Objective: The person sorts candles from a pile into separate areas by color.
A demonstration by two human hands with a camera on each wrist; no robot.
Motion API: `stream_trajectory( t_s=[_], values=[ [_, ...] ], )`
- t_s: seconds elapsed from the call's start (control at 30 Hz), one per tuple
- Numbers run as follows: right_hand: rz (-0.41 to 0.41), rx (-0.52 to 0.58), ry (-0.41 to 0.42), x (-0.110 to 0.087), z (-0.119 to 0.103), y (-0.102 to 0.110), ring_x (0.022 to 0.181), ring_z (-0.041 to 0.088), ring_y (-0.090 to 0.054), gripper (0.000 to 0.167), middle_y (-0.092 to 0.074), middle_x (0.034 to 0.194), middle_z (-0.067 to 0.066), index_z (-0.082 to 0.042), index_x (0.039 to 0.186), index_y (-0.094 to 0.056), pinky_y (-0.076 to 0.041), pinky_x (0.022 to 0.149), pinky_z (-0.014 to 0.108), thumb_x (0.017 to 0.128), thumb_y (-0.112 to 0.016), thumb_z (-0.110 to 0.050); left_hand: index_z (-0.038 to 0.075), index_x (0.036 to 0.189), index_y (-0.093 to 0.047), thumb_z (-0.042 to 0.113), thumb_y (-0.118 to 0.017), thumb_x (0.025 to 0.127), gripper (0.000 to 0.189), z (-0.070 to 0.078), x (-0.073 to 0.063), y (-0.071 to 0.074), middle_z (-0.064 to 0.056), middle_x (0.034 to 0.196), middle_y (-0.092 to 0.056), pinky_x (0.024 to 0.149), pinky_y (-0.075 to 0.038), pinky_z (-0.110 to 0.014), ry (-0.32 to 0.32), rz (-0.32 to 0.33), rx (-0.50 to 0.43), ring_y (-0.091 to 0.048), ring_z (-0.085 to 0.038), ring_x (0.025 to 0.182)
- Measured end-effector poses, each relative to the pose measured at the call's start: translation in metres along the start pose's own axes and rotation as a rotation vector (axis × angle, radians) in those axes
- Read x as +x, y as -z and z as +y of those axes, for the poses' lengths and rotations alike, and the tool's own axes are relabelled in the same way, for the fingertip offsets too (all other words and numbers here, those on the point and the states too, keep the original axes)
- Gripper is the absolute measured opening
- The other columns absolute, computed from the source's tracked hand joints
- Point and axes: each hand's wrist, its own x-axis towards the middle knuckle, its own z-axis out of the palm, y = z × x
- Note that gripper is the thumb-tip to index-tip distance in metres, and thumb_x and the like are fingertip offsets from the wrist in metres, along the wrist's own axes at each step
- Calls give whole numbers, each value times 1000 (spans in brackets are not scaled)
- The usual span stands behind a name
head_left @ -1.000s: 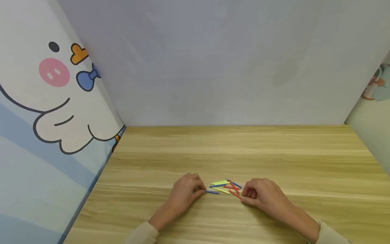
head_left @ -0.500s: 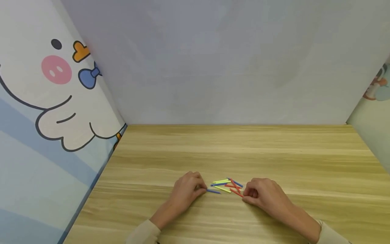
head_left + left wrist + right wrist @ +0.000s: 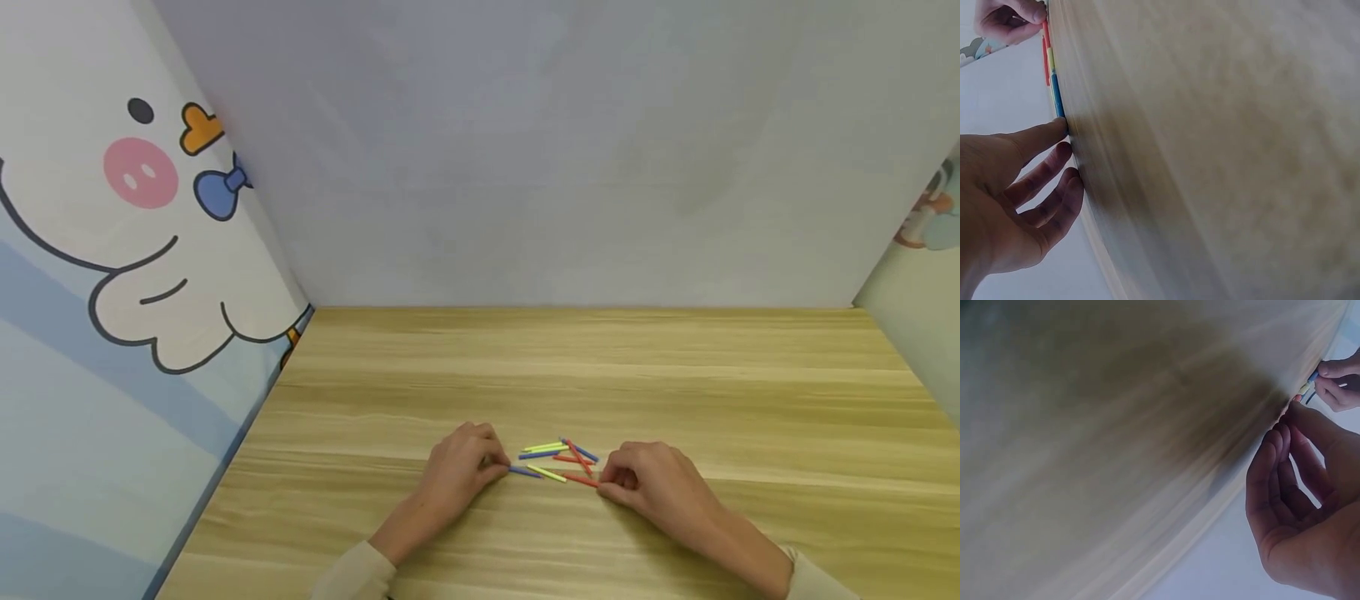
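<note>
In the head view, thin coloured sticks lie on the wooden table. My left hand pinches the left end of a blue stick between thumb and finger. On the other side my right hand pinches the right end of a red stick. Between these two sticks lies a yellow stick, so blue, yellow and red form a nearly straight row. The left wrist view shows the thumb of my left hand at the blue stick. My right hand mostly hides the red stick in the right wrist view.
Just behind the row lie more sticks: a pair of yellow sticks, a blue stick, a crossing red stick and others. The wooden table meets a grey wall at the back. A cartoon-printed panel stands at left.
The red stick's left end has swung nearer to me, and the yellow stick has shifted nearer too, lining up with the blue one. My left hand has hardly moved.
</note>
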Motion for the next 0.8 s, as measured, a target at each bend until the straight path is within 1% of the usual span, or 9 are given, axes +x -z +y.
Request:
stream_trajectory(
  t_s=[0.2, 0.33, 0.57, 0.8],
  values=[
    [22, 9, -23, -2, 0, 4, 64, -10, -51, 21, -57, 72, -28, -34, 78, -73, -44, 58, 20, 84, -91, -25, 19, 82, -81, 17, -88, 85, 8, 0, -1, -1, 10, 87, -66, 64, -42, -21, 8, 9, -9, -50, -4, 77],
    [42, 11, -21, 0, 1, 7, 63, -10, -50, 20, -56, 70, -29, -35, 78, -74, -43, 57, 20, 83, -91, -26, 19, 81, -81, 18, -88, 86, 8, -1, -1, -1, 11, 87, -66, 64, -42, -21, 11, 14, 0, -51, -4, 77],
    [43, 10, -54, 9, -3, 18, 63, -7, -51, 20, -55, 69, -27, -34, 79, -75, -45, 58, 20, 83, -92, -24, 19, 81, -82, 19, -88, 86, 8, -3, -3, 0, 11, 88, -66, 66, -43, -22, 1, 16, 5, -53, -5, 80],
    [50, 1, -43, 21, 0, 28, 64, -6, -53, 19, -59, 69, -26, -32, 80, -76, -48, 59, 22, 85, -90, -20, 19, 82, -82, 18, -87, 86, 7, -2, -3, 1, 11, 89, -66, 67, -45, -22, -12, 20, 0, -55, -6, 82]
  ],
)
